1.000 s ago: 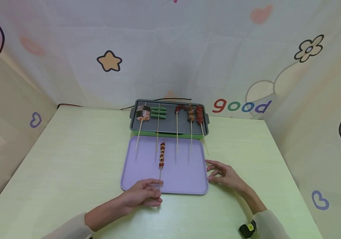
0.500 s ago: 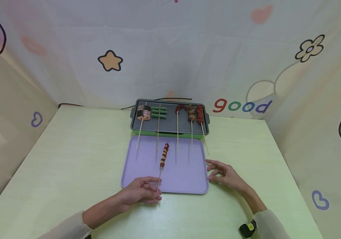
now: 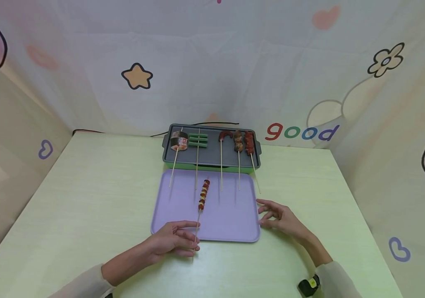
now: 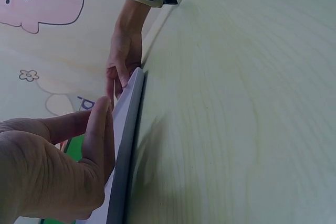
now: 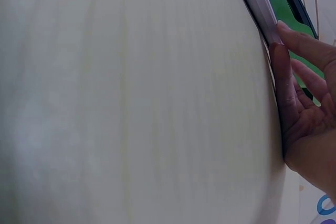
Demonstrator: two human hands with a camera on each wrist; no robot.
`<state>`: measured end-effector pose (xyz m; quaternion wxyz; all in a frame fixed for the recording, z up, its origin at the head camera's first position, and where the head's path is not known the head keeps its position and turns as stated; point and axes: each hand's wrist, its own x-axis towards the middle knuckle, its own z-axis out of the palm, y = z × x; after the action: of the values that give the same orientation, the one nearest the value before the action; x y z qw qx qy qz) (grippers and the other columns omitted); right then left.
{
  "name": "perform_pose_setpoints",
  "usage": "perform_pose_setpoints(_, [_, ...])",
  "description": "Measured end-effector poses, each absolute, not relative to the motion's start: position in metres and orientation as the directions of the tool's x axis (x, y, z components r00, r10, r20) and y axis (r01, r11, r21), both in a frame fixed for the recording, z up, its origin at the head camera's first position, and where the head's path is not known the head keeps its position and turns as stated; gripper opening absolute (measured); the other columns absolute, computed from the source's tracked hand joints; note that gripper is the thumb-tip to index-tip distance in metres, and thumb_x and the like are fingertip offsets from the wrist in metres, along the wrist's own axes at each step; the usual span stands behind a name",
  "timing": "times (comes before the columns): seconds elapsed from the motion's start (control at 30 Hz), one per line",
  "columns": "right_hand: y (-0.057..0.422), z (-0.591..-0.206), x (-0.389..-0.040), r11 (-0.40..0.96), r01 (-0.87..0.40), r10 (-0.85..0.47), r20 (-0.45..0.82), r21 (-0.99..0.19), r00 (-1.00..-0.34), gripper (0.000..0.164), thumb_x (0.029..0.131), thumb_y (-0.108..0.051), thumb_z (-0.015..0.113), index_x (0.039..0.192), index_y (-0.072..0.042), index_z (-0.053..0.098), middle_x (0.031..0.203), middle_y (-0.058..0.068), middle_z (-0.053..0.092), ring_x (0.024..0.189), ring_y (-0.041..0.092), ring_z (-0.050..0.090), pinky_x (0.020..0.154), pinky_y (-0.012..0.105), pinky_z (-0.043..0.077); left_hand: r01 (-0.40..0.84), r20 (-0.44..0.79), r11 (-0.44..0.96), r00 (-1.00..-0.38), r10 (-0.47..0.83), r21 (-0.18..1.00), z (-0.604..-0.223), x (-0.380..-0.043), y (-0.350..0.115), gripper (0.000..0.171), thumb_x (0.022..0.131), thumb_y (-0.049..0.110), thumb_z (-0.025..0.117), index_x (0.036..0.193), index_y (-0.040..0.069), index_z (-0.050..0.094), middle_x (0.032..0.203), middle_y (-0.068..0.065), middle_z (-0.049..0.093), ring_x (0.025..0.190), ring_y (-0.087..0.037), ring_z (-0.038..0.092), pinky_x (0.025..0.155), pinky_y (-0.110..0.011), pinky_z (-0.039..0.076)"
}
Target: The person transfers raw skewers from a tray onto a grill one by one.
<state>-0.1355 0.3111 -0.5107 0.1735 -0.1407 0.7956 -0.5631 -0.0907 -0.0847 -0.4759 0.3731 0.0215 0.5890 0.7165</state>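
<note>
A skewer (image 3: pixel 203 195) of red and pale yellow pieces lies slanted over the lilac tray (image 3: pixel 231 223), its head up and to the right. My left hand (image 3: pixel 177 239) pinches its bare stick near the lower end, at the tray's front edge. In the left wrist view, the thumb and fingertips (image 4: pixel 102 114) meet beside the tray's side wall. My right hand (image 3: pixel 283 221) rests by the tray's right edge with loosely bent fingers. Its thumb and index fingertips touch the rim in the right wrist view, and it holds no skewer.
Behind the tray stands a dark grill plate (image 3: pixel 208 159) on a green base. Across it lie a fish-like skewer (image 3: pixel 179 141), a green vegetable skewer (image 3: pixel 198 140), a curled red skewer (image 3: pixel 225 135) and two meat skewers (image 3: pixel 238 141), sticks overhanging the tray. A black cord (image 3: pixel 216 123) runs behind.
The left hand has drawn slightly left and toward the body with the stick. The skewer's head has swung to the right, from nearly upright to slanted. The right hand has stayed in place.
</note>
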Motion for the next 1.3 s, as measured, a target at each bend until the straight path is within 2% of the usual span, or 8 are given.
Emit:
perform_pose_setpoints(0.1, [0.311, -0.511, -0.136, 0.328, -0.029, -0.418, -0.118, -0.944, -0.901, 0.065, 0.091, 0.005, 0.069, 0.151, 0.005, 0.043, 0.125, 0.028, 0.060, 0.094, 0.001, 0.069, 0.081, 0.015, 0.053, -0.495, -0.395, -0.023, -0.720, 0.571, 0.869, -0.476, -0.090, -0.087, 0.066, 0.090, -0.007, 0.067, 0.150, -0.008, 0.041, 0.091, 0.002, 0.072, 0.092, -0.016, 0.075, 0.085, -0.037, 0.062])
perform_pose_setpoints(0.3, [0.311, -0.511, -0.136, 0.330, -0.031, -0.419, -0.117, -0.943, -0.901, 0.067, 0.091, -0.002, 0.073, 0.151, 0.004, 0.043, 0.126, 0.028, 0.060, 0.096, 0.006, 0.070, 0.083, 0.016, 0.053, -0.480, -0.376, -0.020, -0.712, 0.594, 0.877, -0.472, -0.085, -0.092, 0.066, 0.091, -0.004, 0.068, 0.151, -0.008, 0.040, 0.097, 0.000, 0.071, 0.095, -0.018, 0.075, 0.089, -0.039, 0.061])
perform_pose_setpoints(0.43, [0.310, -0.511, -0.136, 0.325, -0.038, -0.427, -0.111, -0.945, -0.898, 0.066, 0.092, 0.001, 0.072, 0.151, 0.005, 0.043, 0.125, 0.028, 0.060, 0.095, 0.006, 0.070, 0.083, 0.015, 0.054, -0.482, -0.374, -0.025, -0.710, 0.597, 0.876, -0.466, -0.080, -0.095, 0.066, 0.092, -0.003, 0.069, 0.151, -0.006, 0.041, 0.100, -0.002, 0.071, 0.096, -0.018, 0.075, 0.089, -0.041, 0.061])
perform_pose_setpoints(0.67, [0.310, -0.511, -0.136, 0.313, -0.054, -0.433, -0.092, -0.948, -0.897, 0.065, 0.091, 0.006, 0.069, 0.150, 0.009, 0.041, 0.121, 0.017, 0.064, 0.093, 0.001, 0.069, 0.082, 0.015, 0.054, -0.476, -0.360, -0.031, -0.706, 0.609, 0.879, -0.454, -0.070, -0.097, 0.067, 0.090, 0.001, 0.072, 0.151, -0.005, 0.043, 0.102, -0.003, 0.069, 0.095, -0.019, 0.075, 0.088, -0.042, 0.062])
perform_pose_setpoints(0.8, [0.310, -0.511, -0.135, 0.313, -0.053, -0.430, -0.091, -0.948, -0.898, 0.066, 0.091, 0.005, 0.070, 0.150, 0.008, 0.041, 0.121, 0.017, 0.063, 0.093, 0.001, 0.069, 0.082, 0.015, 0.054, -0.465, -0.349, -0.032, -0.706, 0.617, 0.885, -0.448, -0.066, -0.095, 0.067, 0.091, 0.003, 0.072, 0.151, -0.004, 0.043, 0.103, -0.005, 0.068, 0.096, -0.019, 0.074, 0.088, -0.042, 0.062])
perform_pose_setpoints(1.0, [0.311, -0.512, -0.136, 0.327, -0.038, -0.420, -0.109, -0.944, -0.901, 0.066, 0.092, 0.002, 0.071, 0.151, 0.006, 0.042, 0.124, 0.023, 0.061, 0.094, 0.002, 0.069, 0.084, 0.015, 0.053, -0.427, -0.314, -0.033, -0.711, 0.629, 0.903, -0.439, -0.069, -0.092, 0.067, 0.093, 0.005, 0.071, 0.153, -0.002, 0.041, 0.104, -0.004, 0.068, 0.098, -0.019, 0.074, 0.088, -0.043, 0.062])
perform_pose_setpoints(1.3, [0.311, -0.514, -0.136, 0.300, -0.056, -0.441, -0.086, -0.952, -0.894, 0.067, 0.092, 0.003, 0.071, 0.151, 0.006, 0.041, 0.123, 0.018, 0.063, 0.095, 0.005, 0.070, 0.086, 0.015, 0.054, -0.415, -0.302, -0.047, -0.732, 0.611, 0.909, -0.425, -0.081, -0.082, 0.066, 0.093, 0.004, 0.070, 0.153, 0.001, 0.043, 0.107, -0.007, 0.068, 0.098, -0.018, 0.074, 0.089, -0.042, 0.061])
